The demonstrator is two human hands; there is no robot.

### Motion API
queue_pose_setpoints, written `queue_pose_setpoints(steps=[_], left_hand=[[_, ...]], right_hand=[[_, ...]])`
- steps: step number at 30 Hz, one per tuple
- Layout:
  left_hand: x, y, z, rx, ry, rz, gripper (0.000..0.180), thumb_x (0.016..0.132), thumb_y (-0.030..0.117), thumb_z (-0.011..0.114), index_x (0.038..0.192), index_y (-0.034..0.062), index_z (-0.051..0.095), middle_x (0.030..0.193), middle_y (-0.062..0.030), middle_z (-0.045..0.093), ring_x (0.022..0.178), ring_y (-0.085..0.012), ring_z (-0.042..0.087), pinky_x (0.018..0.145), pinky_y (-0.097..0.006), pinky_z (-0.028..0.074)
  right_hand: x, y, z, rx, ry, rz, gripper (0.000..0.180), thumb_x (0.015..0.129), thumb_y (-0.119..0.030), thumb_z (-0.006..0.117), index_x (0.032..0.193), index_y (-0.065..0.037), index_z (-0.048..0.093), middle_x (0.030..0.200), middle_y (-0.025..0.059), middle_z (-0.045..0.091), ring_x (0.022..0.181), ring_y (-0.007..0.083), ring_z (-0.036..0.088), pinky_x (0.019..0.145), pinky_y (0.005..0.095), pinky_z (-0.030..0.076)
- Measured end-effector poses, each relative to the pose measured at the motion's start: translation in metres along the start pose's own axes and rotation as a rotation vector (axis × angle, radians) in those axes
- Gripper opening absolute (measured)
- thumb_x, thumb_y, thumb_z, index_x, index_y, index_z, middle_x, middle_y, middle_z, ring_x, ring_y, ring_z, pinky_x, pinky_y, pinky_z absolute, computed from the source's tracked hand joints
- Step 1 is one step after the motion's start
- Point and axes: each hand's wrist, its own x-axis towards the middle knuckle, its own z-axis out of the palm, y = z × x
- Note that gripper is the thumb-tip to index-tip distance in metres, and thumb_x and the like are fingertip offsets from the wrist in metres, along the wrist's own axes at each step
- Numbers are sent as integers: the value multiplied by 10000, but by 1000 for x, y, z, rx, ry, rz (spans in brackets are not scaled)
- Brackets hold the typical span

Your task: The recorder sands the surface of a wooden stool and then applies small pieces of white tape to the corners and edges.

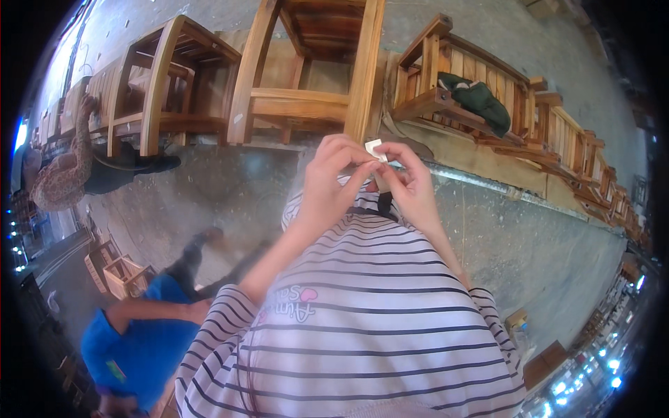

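Observation:
Close in front of my body, my left hand [333,174] and my right hand [411,181] meet at the fingertips. Between them is a small white piece [375,149], folded or bent, perhaps paper or tape; its exact kind is too small to make out. Both hands pinch it, thumbs and forefingers together. Just beyond my hands stands a wooden furniture frame [300,103] with light, striped grain, its near leg ends pointing toward me. A small white mark shows on its left leg.
More wooden frames [167,90] stand in the row at left. Slatted wooden pieces [481,59] continue right, a dark green cloth [477,101] on one. A person in blue [150,334] is close at my left; another person in a patterned top [63,174] works farther left.

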Motion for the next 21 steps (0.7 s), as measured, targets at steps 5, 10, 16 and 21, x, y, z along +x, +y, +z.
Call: queue_pose_setpoints(steps=[5,10,16,21], left_hand=[[8,-7,-2,-28,-68,-137,150,783,49,736,924,11,701,912,-89,678,869,-218,625,801,-308,482],[15,-14,-7,3,-235,-169,149,767,72,750,894,5,712,845,-103,694,845,-214,648,761,-304,486],[24,-14,-8,24,-266,-97,142,747,106,743,853,17,711,824,-105,685,793,-245,639,745,-332,465],[20,-15,-6,247,-255,9,117,705,146,759,770,87,683,771,-9,672,813,-208,621,816,-404,390]], right_hand=[[-4,5,-7,27,-21,109,178,933,-66,622,1068,46,594,951,79,637,683,144,666,583,225,521],[-2,6,-11,11,17,90,172,923,-73,641,1057,33,617,909,60,642,596,92,605,521,211,477],[1,1,-10,-37,39,92,149,912,-94,663,1019,9,650,777,9,627,519,32,499,463,188,398],[5,5,-17,-129,-15,140,142,892,-113,681,988,-10,666,764,17,636,574,42,529,515,214,427]])
